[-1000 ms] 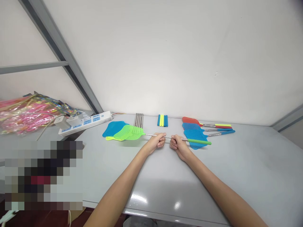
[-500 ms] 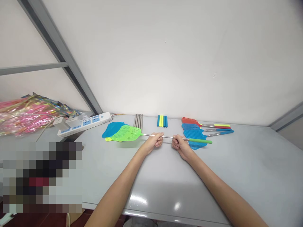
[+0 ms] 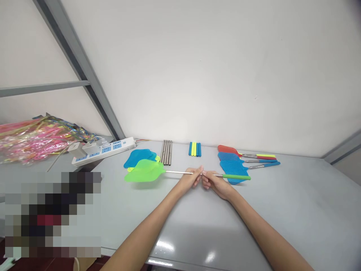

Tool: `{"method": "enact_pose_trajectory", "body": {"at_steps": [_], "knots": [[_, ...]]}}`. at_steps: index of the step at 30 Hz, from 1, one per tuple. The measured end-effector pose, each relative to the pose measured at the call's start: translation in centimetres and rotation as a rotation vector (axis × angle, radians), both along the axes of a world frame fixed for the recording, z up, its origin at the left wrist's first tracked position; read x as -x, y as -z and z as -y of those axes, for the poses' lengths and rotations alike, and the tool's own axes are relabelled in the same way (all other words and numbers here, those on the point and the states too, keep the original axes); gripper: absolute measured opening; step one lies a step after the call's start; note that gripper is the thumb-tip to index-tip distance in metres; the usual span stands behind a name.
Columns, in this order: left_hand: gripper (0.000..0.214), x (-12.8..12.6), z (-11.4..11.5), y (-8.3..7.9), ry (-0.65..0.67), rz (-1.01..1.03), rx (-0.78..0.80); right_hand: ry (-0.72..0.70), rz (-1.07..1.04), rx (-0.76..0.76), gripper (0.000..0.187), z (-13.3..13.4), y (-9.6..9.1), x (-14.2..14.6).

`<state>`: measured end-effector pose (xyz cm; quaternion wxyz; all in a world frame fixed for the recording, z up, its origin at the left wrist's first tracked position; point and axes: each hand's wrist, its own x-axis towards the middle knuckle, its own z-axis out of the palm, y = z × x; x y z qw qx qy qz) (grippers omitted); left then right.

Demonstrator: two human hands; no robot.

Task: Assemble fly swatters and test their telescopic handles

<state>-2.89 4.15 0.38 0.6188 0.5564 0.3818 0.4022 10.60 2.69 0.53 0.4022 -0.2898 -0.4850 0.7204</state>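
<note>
A green fly swatter (image 3: 145, 171) with a thin metal rod and a green grip lies crosswise in my two hands, above the table. My left hand (image 3: 192, 178) is closed around the rod near its middle. Right beside it, my right hand (image 3: 212, 180) is closed on the rod just left of the green grip. The hands meet at the thumbs. Behind the swatter's head lie blue swatter heads (image 3: 139, 157) with a bit of yellow. Finished-looking swatters (image 3: 234, 171) in blue and red, with rods and grips, lie behind the grip end.
Several metal rods (image 3: 167, 152) and several blue and yellow grips (image 3: 194, 149) lie along the wall. A white power strip (image 3: 104, 150) with plugs sits at the left, beside shiny pink plastic bags (image 3: 42, 139). A grey metal frame (image 3: 84, 75) rises behind them.
My hands have come together along the rod until they touch. The swatter's head has tipped and moved slightly left, and the view has shifted a little.
</note>
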Motion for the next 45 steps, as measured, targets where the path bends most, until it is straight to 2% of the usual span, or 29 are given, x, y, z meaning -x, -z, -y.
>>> {"method": "enact_pose_trajectory", "body": {"at_steps": [4, 14, 26, 36, 45], "knots": [[0.050, -0.4, 0.6, 0.2, 0.034, -0.036, 0.023, -0.027, -0.057, 0.015, 0.036, 0.5, 0.2, 0.2], [0.042, -0.7, 0.8, -0.3, 0.084, 0.020, 0.110, -0.022, -0.132, 0.034, 0.034, 0.2, 0.6, 0.2], [0.042, -0.3, 1.2, -1.0, 0.179, 0.099, 0.251, -0.066, -0.082, -0.040, 0.025, 0.1, 0.5, -0.1], [0.039, 0.2, 1.0, -1.1, 0.287, 0.088, 0.399, -0.005, -0.075, 0.060, 0.035, 0.1, 1.2, 0.2], [0.039, 0.1, 1.0, -1.0, 0.243, 0.133, 0.453, 0.008, -0.100, 0.129, 0.035, 0.1, 0.9, 0.2]]}}
